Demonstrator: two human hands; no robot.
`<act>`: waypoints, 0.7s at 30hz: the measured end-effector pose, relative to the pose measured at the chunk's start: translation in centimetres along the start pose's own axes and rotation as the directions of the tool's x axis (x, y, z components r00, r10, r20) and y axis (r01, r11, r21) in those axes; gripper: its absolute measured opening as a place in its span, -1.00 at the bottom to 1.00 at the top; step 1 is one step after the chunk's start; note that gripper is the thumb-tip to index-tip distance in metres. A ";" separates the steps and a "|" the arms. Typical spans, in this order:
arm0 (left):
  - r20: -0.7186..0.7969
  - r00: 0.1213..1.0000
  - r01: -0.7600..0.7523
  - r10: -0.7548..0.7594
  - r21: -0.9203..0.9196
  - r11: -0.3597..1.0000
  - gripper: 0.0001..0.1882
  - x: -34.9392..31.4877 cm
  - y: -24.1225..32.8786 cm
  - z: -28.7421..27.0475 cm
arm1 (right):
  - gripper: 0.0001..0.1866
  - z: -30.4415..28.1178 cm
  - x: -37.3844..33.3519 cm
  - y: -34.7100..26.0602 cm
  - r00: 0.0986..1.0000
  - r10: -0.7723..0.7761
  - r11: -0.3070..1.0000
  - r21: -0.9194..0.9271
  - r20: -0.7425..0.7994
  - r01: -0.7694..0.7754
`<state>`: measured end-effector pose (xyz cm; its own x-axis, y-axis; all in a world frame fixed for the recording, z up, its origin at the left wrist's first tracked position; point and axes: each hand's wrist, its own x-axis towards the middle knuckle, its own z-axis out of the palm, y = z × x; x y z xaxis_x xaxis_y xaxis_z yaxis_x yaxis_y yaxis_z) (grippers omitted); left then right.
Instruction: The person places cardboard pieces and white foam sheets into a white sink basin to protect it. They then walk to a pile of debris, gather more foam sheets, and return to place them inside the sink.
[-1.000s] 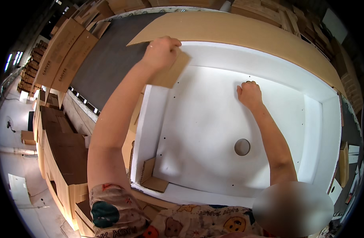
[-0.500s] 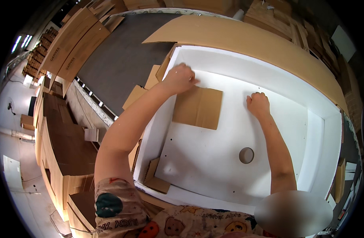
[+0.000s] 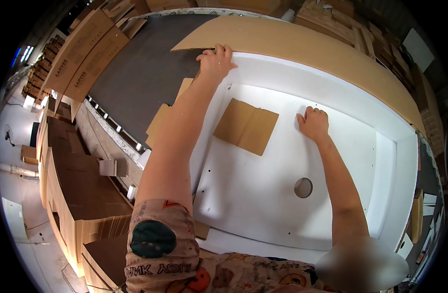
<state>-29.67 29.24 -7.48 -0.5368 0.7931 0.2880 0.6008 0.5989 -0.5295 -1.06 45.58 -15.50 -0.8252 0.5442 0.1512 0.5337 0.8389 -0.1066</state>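
A large open carton lined with white foam walls (image 3: 405, 161) lies before me. Inside it is a flat white panel (image 3: 253, 195) with a round hole and several small dark holes. My left hand (image 3: 215, 62) rests on the far left corner of the foam, its fingers apart over the edge. Over the far part of the panel is my right hand (image 3: 314, 123), fingers bent downward and thumb apart; nothing shows in it. Between the hands a creased brown cardboard piece (image 3: 247, 126) lies flat on the panel. Another cardboard piece (image 3: 201, 230) shows partly at the near left corner, behind my left arm.
The carton's long flap (image 3: 302, 44) stands out along the far side. A dark work surface (image 3: 150, 63) extends beyond the left side. Stacked flat cartons (image 3: 87, 180) stand at left, with printed cartons (image 3: 82, 61) farther back. More cardboard (image 3: 331, 27) is piled at the far right.
My left hand has moved from beside the cardboard piece up to the far left foam corner. The cardboard piece has turned slightly. My right hand has shifted a little, its thumb now apart.
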 end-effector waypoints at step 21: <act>0.151 0.982 -0.069 0.113 -0.268 0.961 -0.25 2.7 -1.1 -0.3 | -0.57 -6.0 -0.8 -2.3 0.974 0.054 0.996 -0.056 -0.220 -0.068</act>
<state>-31.63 30.75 -5.87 -0.5486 0.8297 0.1027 0.7734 0.5503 -0.3147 -0.54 43.25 -9.51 -0.7343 0.5768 0.3579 0.5978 0.7993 -0.0617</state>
